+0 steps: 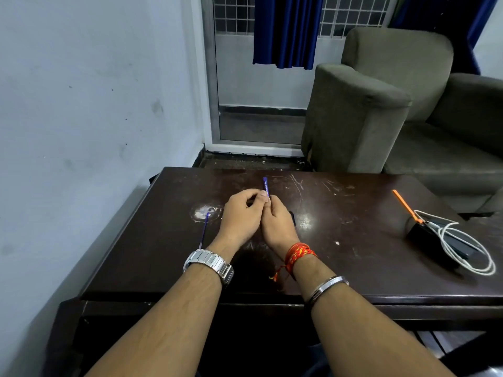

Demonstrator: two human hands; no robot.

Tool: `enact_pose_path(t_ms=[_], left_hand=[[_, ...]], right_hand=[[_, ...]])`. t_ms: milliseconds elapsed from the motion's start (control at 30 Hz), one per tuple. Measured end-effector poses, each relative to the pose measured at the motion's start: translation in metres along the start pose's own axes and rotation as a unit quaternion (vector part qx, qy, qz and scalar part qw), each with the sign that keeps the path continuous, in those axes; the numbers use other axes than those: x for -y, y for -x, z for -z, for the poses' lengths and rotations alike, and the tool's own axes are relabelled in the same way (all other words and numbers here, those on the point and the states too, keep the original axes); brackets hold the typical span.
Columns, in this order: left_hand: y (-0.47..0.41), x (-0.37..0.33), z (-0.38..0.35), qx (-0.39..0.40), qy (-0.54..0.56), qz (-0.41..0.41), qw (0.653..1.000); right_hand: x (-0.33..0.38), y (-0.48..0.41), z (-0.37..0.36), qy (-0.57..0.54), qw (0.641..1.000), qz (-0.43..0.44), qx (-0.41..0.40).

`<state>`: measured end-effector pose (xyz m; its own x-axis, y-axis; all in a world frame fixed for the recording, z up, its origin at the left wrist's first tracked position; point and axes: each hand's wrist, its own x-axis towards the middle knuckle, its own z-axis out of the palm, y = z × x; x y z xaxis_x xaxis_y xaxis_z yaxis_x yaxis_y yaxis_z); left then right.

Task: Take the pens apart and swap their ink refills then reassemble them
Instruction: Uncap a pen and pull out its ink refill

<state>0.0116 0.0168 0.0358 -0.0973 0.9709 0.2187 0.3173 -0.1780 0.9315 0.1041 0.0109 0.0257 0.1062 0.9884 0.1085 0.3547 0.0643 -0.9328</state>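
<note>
Both hands meet over the middle of the dark table (353, 254). A purple pen barrel (265, 185) sticks up and away from between them. My left hand (239, 213) has its fingers curled and its thumb pinching the barrel's lower end. My right hand (277, 221) grips the same pen from below; the part inside the fingers is hidden. A thin purple ink refill (204, 230) lies loose on the table just left of my left wrist. A small dark piece (292, 217) shows on the table right behind my right hand.
An orange pen (405, 205) lies at the table's right, its tip by a black box (435, 238) with a coiled white cable (468, 246). A grey armchair (394, 104) stands beyond the table. A wall runs along the left side.
</note>
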Motion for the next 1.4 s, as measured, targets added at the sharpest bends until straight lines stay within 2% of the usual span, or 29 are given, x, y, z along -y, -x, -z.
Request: enact_pose_path(t_ms=[200,367,500,600,667,733,800,867,933,1033,1167,1233,1400], left_hand=[[0.000,-0.002,0.001,0.003,0.071,0.016,0.997],[-0.003,-0.012,0.007,-0.010,0.205,0.036,0.978],[-0.004,-0.015,0.012,-0.025,0.237,0.041,0.970],[-0.008,-0.017,0.016,-0.074,0.274,0.032,0.958],[-0.013,-0.017,0.022,-0.123,0.300,0.033,0.945],[-0.015,-0.015,0.029,-0.136,0.310,0.042,0.940],[-0.014,-0.011,0.032,-0.115,0.251,0.048,0.960],[-0.010,-0.004,0.035,-0.080,0.145,0.051,0.985],[-0.006,0.003,0.039,-0.046,0.087,0.047,0.994],[0.001,0.008,0.042,0.007,0.080,0.036,0.996],[0.007,0.006,0.037,0.018,0.011,0.028,0.999],[0.011,0.001,0.029,0.027,0.010,0.028,0.999],[0.017,-0.004,0.013,0.023,-0.097,-0.068,0.993]], right_hand=[[0.001,-0.004,0.001,-0.004,0.999,0.040,-0.004],[0.006,-0.005,-0.006,-0.031,0.995,0.087,-0.033],[0.009,-0.002,-0.009,-0.057,0.992,0.110,-0.007],[0.008,-0.002,-0.004,-0.022,0.990,0.138,0.018],[0.007,-0.002,-0.001,-0.019,0.991,0.130,0.010],[0.008,-0.002,0.002,-0.042,0.993,0.110,0.000],[0.012,-0.005,0.003,-0.055,0.993,0.103,-0.022],[0.016,-0.009,0.005,-0.076,0.991,0.097,-0.055],[0.018,-0.011,0.007,-0.112,0.986,0.098,-0.070],[0.018,-0.013,0.011,-0.103,0.986,0.107,-0.077],[0.018,-0.014,0.013,-0.107,0.987,0.096,-0.078],[0.020,-0.013,0.010,-0.119,0.986,0.088,-0.073],[0.028,-0.010,0.004,-0.150,0.983,0.070,-0.077]])
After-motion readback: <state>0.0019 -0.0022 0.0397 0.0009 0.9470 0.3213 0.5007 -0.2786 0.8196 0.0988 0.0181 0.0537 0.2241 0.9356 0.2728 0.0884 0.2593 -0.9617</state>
